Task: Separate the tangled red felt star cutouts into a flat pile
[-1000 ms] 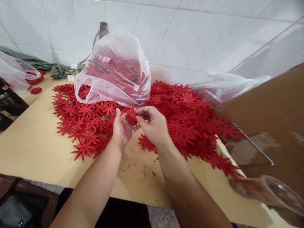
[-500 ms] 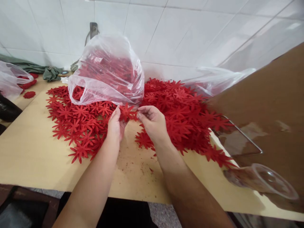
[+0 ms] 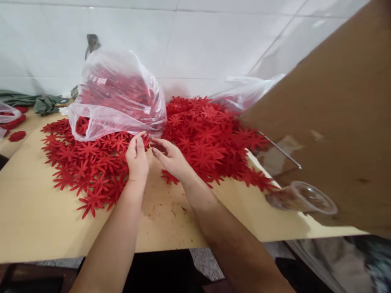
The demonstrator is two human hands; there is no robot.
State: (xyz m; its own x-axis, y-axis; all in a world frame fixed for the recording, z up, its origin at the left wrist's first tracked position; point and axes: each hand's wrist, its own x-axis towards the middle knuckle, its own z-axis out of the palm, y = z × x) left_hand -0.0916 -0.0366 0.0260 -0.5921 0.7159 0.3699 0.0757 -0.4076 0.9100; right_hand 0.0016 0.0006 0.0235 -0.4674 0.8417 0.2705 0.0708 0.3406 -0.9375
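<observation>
My left hand (image 3: pixel 138 158) is closed on a red felt flower cutout (image 3: pixel 146 141), which shows only partly past the fingers. Close against its right side, my right hand (image 3: pixel 171 158) has its thumb and fingers curled towards the same flower; what lies between these fingertips is too small to make out. A loose heap of red flower cutouts (image 3: pixel 88 150) spreads to the left of my hands. To the right rises a taller pile of the same cutouts (image 3: pixel 204 142). Behind the hands stands a clear plastic bag (image 3: pixel 119 93) filled with more red pieces.
A brown cardboard panel (image 3: pixel 336 122) leans in from the right. Before it, a clear plastic cup (image 3: pixel 302 198) is tilted on the table (image 3: pixel 27 219). Green cloth (image 3: pixel 45 103) lies at the back left, near a red round piece (image 3: pixel 17 136). White tiles (image 3: pixel 195 44) back the table.
The view has swung right, so everything sits further left. The flower in my left hand shows less. My right fingertips, which pinched a petal edge before, are now a little more apart.
</observation>
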